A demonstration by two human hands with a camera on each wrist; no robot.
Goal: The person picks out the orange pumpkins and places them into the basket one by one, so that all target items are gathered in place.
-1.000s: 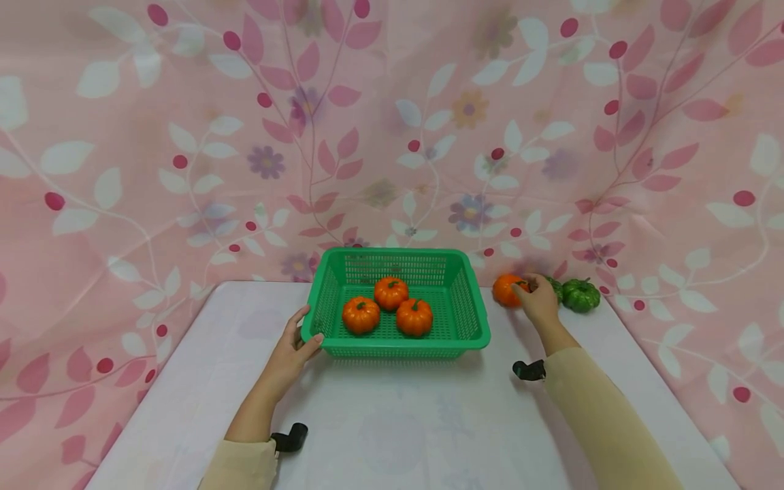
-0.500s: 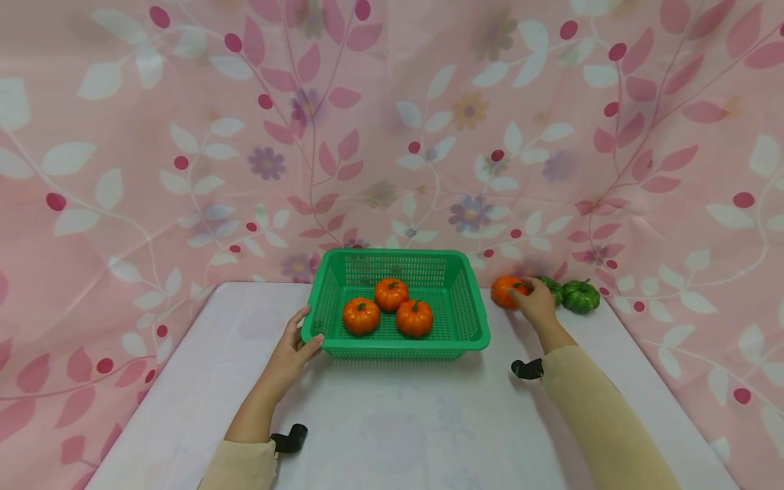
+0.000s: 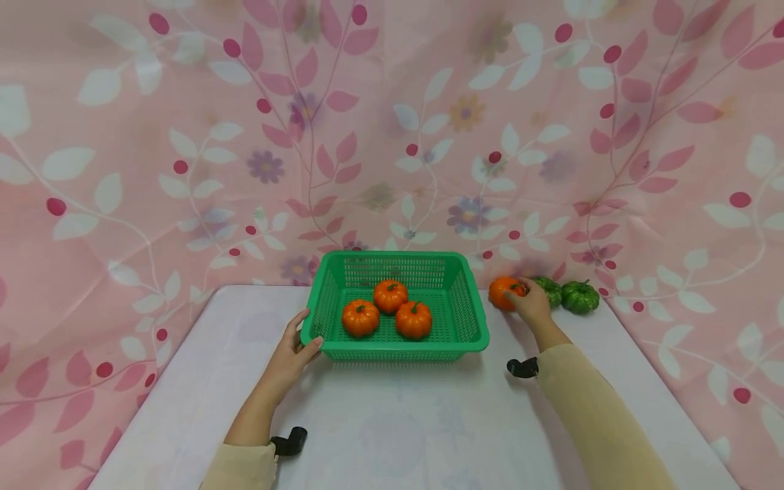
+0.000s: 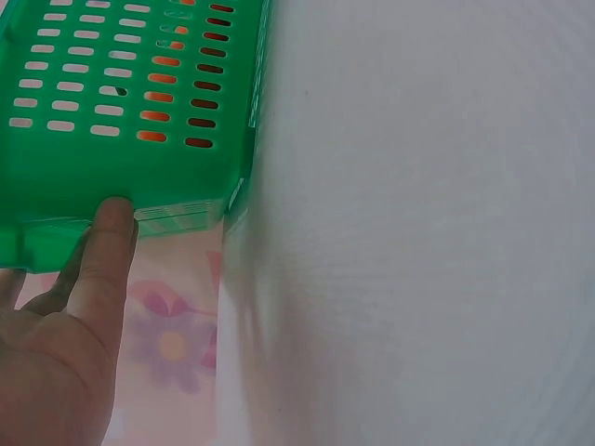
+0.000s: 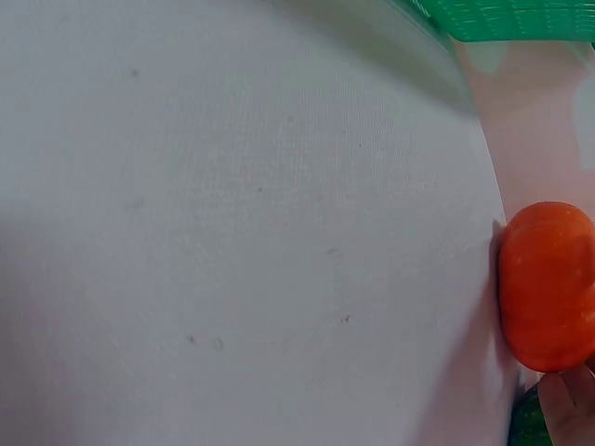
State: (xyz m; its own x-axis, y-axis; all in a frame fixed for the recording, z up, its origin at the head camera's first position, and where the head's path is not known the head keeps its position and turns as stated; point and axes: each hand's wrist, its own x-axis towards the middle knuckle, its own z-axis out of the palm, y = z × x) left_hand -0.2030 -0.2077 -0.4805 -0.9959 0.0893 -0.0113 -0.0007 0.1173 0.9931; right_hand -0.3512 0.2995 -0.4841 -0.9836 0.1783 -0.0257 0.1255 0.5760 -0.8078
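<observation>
My left hand (image 3: 286, 359) grips the near left corner of a green plastic basket (image 3: 401, 345), thumb at the front rim and fingers along the left side. In the left wrist view a fingertip lies against the slotted basket wall (image 4: 56, 172). Three small orange pumpkins, one of them the front left pumpkin (image 3: 361, 318), sit in the basket. To the right of the basket, my right hand (image 3: 534, 307) pinches another orange pumpkin (image 3: 502, 292) from its right side. That pumpkin (image 5: 548, 283) shows at the right edge of the right wrist view, fingertips at its lower end.
Two green pumpkins stand at the back right of the white table (image 3: 392, 422): a nearer green pumpkin (image 3: 552, 291) partly behind my right hand, and an outer green pumpkin (image 3: 580, 297). A pink floral cloth (image 3: 392, 122) hangs directly behind the table.
My right hand and the orange pumpkin it pinches have shifted slightly left, uncovering more of the nearer green pumpkin. My left hand and the basket have stayed in place.
</observation>
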